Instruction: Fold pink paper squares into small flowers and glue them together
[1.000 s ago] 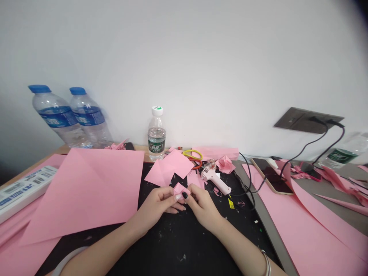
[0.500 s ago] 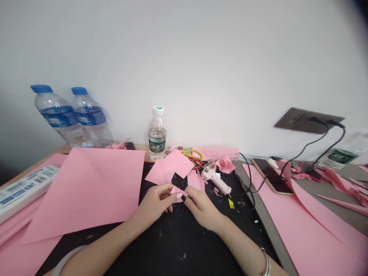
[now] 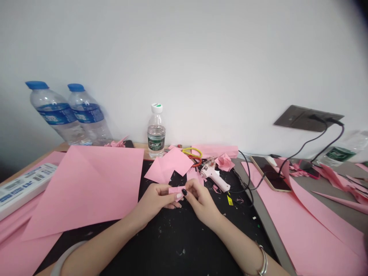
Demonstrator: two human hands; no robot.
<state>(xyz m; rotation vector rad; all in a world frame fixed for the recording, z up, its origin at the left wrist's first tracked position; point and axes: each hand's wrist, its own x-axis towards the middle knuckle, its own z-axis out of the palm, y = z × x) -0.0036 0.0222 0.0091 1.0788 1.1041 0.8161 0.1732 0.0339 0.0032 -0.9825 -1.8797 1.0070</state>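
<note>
A small folded piece of pink paper (image 3: 174,189) is held between both hands above the black mat (image 3: 184,245). My left hand (image 3: 159,197) pinches its left part, thumb on top and fingers beneath. At its right end, my right hand (image 3: 201,201) grips it between thumb and forefinger. Just beyond the hands lie cut pink sheets (image 3: 168,166). A pale pink glue gun (image 3: 215,177) rests to the right of them, beside a folded pink paper shape (image 3: 224,162) and scissors with yellow and orange handles (image 3: 193,153).
Large pink sheets (image 3: 97,188) cover the left side, beside a white box (image 3: 25,188). Bottles (image 3: 156,134) stand along the wall. On the right are a phone (image 3: 270,174), black cables, more pink paper (image 3: 310,222) and a wall socket (image 3: 307,119).
The small paper between my fingers has turned and now shows as a flatter, narrow strip. Both hands have shifted slightly, and the whole view has moved a little.
</note>
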